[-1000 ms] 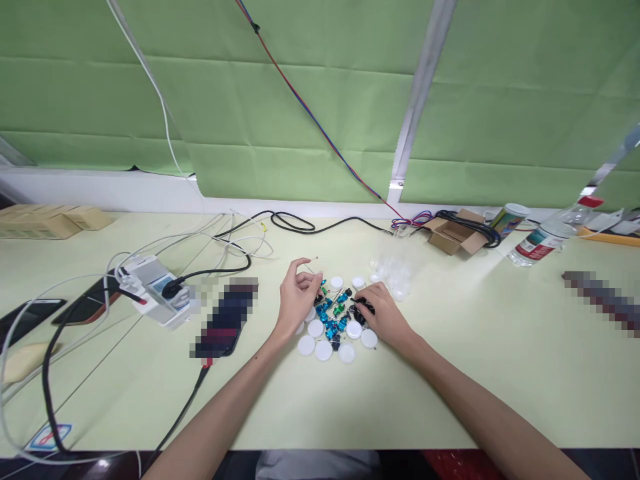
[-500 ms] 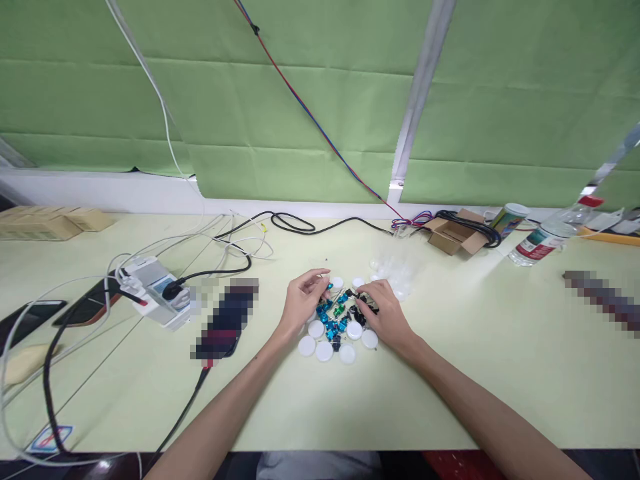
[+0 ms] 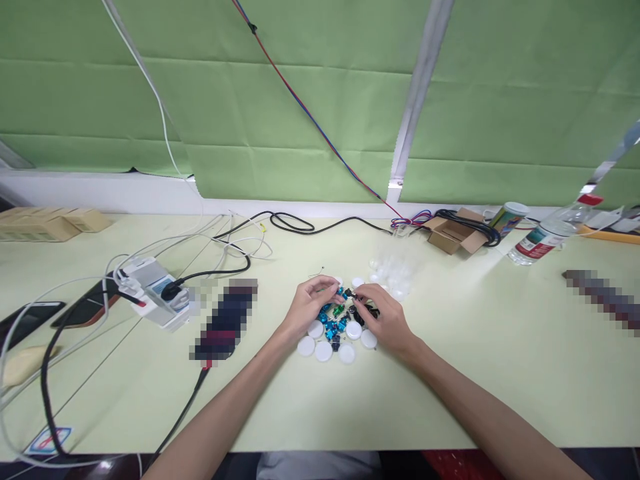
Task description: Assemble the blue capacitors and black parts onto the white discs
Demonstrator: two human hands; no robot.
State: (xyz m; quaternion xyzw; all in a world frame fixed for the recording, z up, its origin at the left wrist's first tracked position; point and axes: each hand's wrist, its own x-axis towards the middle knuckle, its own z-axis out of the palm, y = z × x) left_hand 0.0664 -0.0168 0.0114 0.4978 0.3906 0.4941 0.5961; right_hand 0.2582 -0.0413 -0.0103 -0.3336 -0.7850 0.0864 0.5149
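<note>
My left hand (image 3: pixel 310 307) is closed in a pinch at a small blue part (image 3: pixel 341 291) with a thin stem. Facing it, my right hand (image 3: pixel 386 319) has its fingertips together on a small black part (image 3: pixel 349 293). The two parts are close to each other; whether they touch I cannot tell. Under and between my hands lie several loose blue parts (image 3: pixel 331 331), a green part (image 3: pixel 339 310) and black parts (image 3: pixel 370 311). Round white caps (image 3: pixel 323 351) ring this pile. Just beyond my right hand lies a cluster of clear plastic pieces (image 3: pixel 397 267).
Left of my hands lie a blurred-out phone (image 3: pixel 227 320) on a cable and a white power strip (image 3: pixel 157 290) with tangled cords. Behind on the right stand an open cardboard box (image 3: pixel 453 237), a can (image 3: pixel 509 219) and a clear bottle (image 3: pixel 543 243).
My left hand has moved slightly right, bringing its blue part close to the black part at my right fingertips. My right hand has shifted only a little.
</note>
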